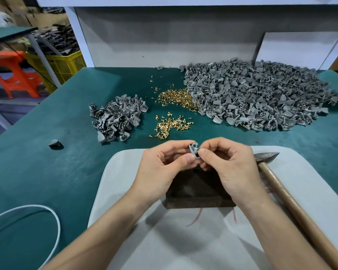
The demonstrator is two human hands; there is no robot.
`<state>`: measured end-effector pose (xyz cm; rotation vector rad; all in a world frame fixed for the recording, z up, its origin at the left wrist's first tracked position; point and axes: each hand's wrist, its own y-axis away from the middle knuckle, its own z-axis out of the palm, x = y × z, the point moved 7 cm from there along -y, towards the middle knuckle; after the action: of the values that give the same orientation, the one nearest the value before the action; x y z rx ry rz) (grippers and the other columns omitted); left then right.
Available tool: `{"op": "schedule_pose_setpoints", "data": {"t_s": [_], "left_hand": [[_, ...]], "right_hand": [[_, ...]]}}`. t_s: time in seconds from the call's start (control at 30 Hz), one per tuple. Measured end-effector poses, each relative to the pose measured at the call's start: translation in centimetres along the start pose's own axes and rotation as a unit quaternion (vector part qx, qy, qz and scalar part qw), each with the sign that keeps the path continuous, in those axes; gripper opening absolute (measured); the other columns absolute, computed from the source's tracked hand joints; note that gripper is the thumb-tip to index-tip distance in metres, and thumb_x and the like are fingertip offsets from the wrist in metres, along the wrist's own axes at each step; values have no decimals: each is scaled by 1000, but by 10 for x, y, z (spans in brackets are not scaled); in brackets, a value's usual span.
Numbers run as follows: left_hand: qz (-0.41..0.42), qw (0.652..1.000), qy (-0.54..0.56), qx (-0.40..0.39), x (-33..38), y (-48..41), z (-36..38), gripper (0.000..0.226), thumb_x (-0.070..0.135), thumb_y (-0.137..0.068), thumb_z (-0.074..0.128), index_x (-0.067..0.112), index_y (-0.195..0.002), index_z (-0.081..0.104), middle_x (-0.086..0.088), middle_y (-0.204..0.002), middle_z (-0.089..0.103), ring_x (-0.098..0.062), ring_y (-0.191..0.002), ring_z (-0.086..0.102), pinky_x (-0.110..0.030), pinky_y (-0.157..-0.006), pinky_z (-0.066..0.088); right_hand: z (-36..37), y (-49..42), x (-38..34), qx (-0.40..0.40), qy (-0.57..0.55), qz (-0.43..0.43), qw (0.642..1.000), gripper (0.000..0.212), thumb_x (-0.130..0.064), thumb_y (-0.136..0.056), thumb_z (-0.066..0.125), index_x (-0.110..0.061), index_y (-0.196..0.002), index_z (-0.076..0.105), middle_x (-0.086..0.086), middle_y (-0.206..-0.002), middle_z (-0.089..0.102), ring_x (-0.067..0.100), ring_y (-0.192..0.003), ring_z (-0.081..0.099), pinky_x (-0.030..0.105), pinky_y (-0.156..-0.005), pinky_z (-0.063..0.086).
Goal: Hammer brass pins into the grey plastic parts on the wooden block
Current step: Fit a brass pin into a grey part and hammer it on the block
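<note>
Green matting covers the workbench [47, 172], with a pale grey pad [125, 191] laid over its near centre. At the centre of the view, one grey plastic part [193, 151] is held in the air just above the dark wooden block [195, 193], which sits on the pad. The left hand [162, 168] grasps the part from the 9 o'clock side, thumb tip against its lower edge and index finger curled over its top. The right hand [224, 164] closes on it from the 3 o'clock side, thumb and forefinger pinched at the part's right edge; a glint of brass shows at that pinch, too small to identify with certainty. Both wrists cross the block's near corners, hiding most of its top face.

At 3 o'clock from the hands, a hammer [277, 184] lies on the pad, its metal head beside the right wrist and its wooden handle running toward 5 o'clock. Red marks show on the pad near the block's front edge.

At 12 o'clock, loose brass pins [174, 114] are scattered in two clusters on the matting. At 11 o'clock lies a small heap of grey parts [117, 117]; at 1 o'clock, a far larger heap [261, 98], touching the upper pin cluster. A single grey part [55, 143] rests apart at 9 o'clock. A white cord loop [53, 221] lies at 8 o'clock.
</note>
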<state>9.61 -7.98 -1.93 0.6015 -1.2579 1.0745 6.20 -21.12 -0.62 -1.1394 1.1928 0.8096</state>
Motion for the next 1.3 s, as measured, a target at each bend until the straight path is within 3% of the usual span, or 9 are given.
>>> {"op": "schedule_pose_setpoints", "data": {"t_s": [0.57, 0.8, 0.9, 1.03, 1.3], "left_hand": [[12, 1000, -17, 2, 2, 1, 2, 27, 9, -72, 65, 10, -99, 66, 0, -85, 74, -13, -79, 70, -21, -72, 56], [9, 1000, -2, 4, 4, 0, 1, 30, 8, -73, 64, 8, -103, 65, -8, -88, 73, -20, -82, 71, -25, -75, 57], [7, 1000, 1, 3, 3, 0, 1, 31, 9, -73, 65, 9, -104, 65, -10, -88, 73, -22, -82, 71, -27, -76, 57], [6, 1000, 3, -2, 4, 1, 2, 30, 9, -74, 63, 8, -104, 64, -6, -85, 73, -18, -78, 72, -23, -73, 56], [5, 1000, -16, -9, 5, 1, 1, 29, 12, -77, 62, 10, -106, 65, -6, -79, 71, -20, -75, 72, -24, -72, 56]], "right_hand": [[0, -1, -1, -24, -19, 18, 999, 21, 5, -82, 64, -12, -69, 66, -1, -56, 62, 10, -49, 56, 17, -52, 48], [-1, -2, 5, -38, -129, 73, 988, 27, -3, -89, 50, -8, -70, 70, 11, -63, 61, 26, -60, 57, 30, -57, 49], [-1, -1, 6, -33, -122, 73, 989, 34, 2, -92, 45, -7, -71, 70, 12, -63, 60, 26, -60, 57, 30, -57, 50], [-1, 0, 3, -33, -67, 57, 996, 26, 1, -87, 56, -12, -71, 72, 10, -64, 65, 24, -58, 60, 31, -61, 50], [0, 0, -6, -47, 7, -7, 999, 20, 4, -83, 64, -14, -74, 67, -1, -60, 65, 10, -52, 59, 18, -55, 49]]}}
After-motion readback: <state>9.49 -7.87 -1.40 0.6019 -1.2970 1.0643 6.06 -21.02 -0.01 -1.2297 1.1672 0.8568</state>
